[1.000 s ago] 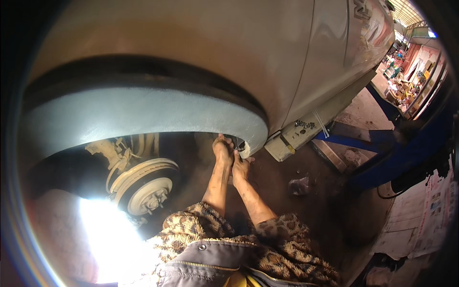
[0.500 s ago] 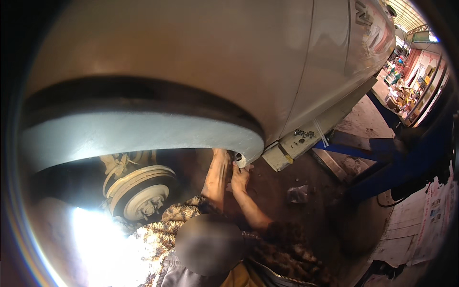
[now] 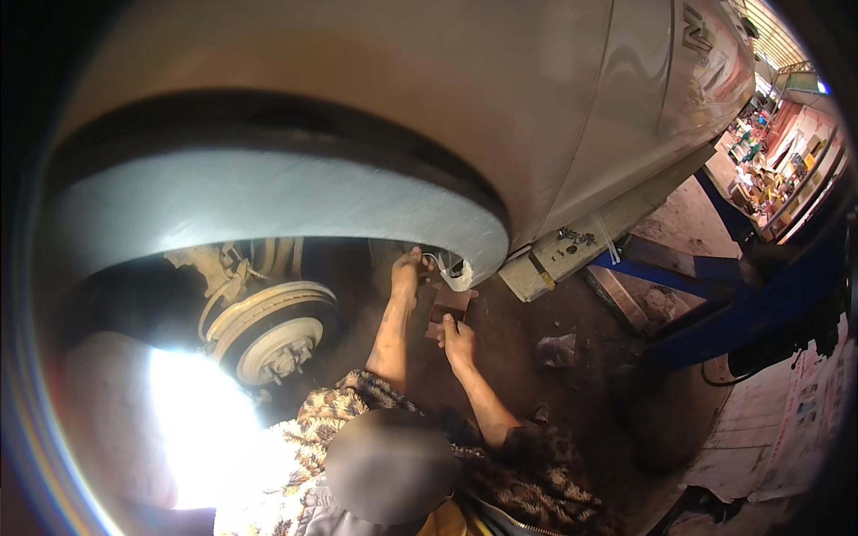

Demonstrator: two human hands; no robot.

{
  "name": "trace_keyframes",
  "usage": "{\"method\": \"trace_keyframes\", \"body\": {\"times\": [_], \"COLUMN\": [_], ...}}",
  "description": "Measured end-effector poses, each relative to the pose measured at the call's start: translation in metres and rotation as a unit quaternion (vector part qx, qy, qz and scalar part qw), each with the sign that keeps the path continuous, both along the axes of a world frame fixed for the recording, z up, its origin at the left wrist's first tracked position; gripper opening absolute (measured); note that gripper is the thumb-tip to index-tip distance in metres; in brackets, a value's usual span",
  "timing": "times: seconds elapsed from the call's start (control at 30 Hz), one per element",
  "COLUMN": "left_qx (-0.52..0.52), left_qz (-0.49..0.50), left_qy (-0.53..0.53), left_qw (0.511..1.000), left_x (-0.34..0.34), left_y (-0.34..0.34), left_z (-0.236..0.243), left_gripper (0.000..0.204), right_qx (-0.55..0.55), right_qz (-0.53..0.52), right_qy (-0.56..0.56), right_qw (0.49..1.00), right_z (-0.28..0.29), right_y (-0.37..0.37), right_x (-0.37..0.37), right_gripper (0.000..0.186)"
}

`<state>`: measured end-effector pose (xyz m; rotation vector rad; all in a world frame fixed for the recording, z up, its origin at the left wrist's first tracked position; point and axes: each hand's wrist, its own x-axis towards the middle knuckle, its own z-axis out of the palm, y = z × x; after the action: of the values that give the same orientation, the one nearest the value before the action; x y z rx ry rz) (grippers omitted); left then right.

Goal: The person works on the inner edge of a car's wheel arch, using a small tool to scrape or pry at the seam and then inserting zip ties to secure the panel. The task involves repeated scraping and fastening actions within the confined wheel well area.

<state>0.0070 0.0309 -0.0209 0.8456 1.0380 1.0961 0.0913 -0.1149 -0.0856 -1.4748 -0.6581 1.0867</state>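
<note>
My left hand (image 3: 407, 272) is raised at the lower edge of the wheel arch, its fingers pinched together. From them a thin white strip (image 3: 433, 257) curves toward the end of the grey arch lining (image 3: 295, 201); whether the strip is a tie or a wire I cannot tell. A dark hole (image 3: 458, 268) shows in that lining end. Lower and to the right, my right hand (image 3: 458, 343) is closed, thumb uppermost, on the near edge of a flat reddish-brown piece (image 3: 450, 302) with a darker band. Its far end lies just below the lining.
A bare brake disc (image 3: 281, 348) with its hub stands left of my arms. Small dark fasteners (image 3: 576, 237) lie on the sill (image 3: 536, 275). A blue lift arm (image 3: 679, 277) crosses at right. A clear plastic bag (image 3: 557, 350) lies on the floor. Bright light glares at lower left.
My left hand has come down from behind the arch lining into view. My right hand has dropped away from the lining end, and the brown piece now shows more fully.
</note>
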Motion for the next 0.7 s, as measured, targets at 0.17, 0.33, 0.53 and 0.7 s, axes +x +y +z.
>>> {"method": "trace_keyframes", "body": {"times": [0.17, 0.33, 0.53, 0.7], "left_qx": [0.170, 0.243, 0.356, 0.323], "left_qz": [0.016, -0.023, -0.046, -0.064], "left_qy": [0.225, 0.328, 0.405, 0.392], "left_qw": [0.959, 0.913, 0.841, 0.859], "left_x": [-0.033, -0.021, -0.015, -0.006], "left_y": [-0.012, -0.041, -0.033, -0.027], "left_z": [-0.029, 0.030, 0.025, 0.021], "left_gripper": [0.035, 0.028, 0.011, 0.009], "right_qx": [-0.008, -0.002, 0.101, 0.043], "right_qz": [0.030, 0.011, -0.164, -0.200], "right_qy": [0.001, -0.076, -0.340, -0.594], "right_qw": [1.000, 0.997, 0.920, 0.778], "right_z": [-0.012, -0.014, 0.038, 0.090], "right_y": [-0.013, -0.023, -0.021, -0.009], "right_x": [-0.010, 0.003, 0.055, 0.126], "right_gripper": [0.045, 0.040, 0.027, 0.026]}}
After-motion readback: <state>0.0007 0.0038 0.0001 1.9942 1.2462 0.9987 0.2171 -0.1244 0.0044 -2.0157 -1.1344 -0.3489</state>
